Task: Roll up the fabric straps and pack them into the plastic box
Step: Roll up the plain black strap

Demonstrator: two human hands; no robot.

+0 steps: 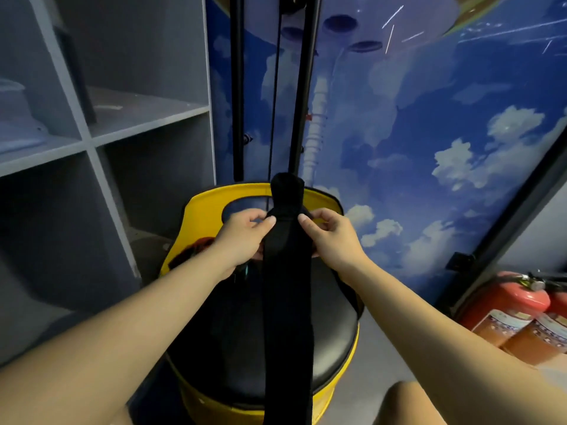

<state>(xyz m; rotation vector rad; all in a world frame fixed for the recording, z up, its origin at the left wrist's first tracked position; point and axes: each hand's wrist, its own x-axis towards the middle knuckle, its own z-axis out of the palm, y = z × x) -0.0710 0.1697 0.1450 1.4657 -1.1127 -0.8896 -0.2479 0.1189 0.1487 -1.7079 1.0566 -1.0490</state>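
While fingers (271, 221) pinch the strap (288, 286) (apparently both hands).

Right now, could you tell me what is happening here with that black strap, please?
A person is working on a long black fabric strap with both bare hands. The left hand and the right hand pinch it from either side near its top end, where it looks bunched or partly rolled. The rest hangs straight down over a yellow chair with a black padded seat. No plastic box is in view, so packing does not appear to have begun. Two red fire extinguishers stand at the right.
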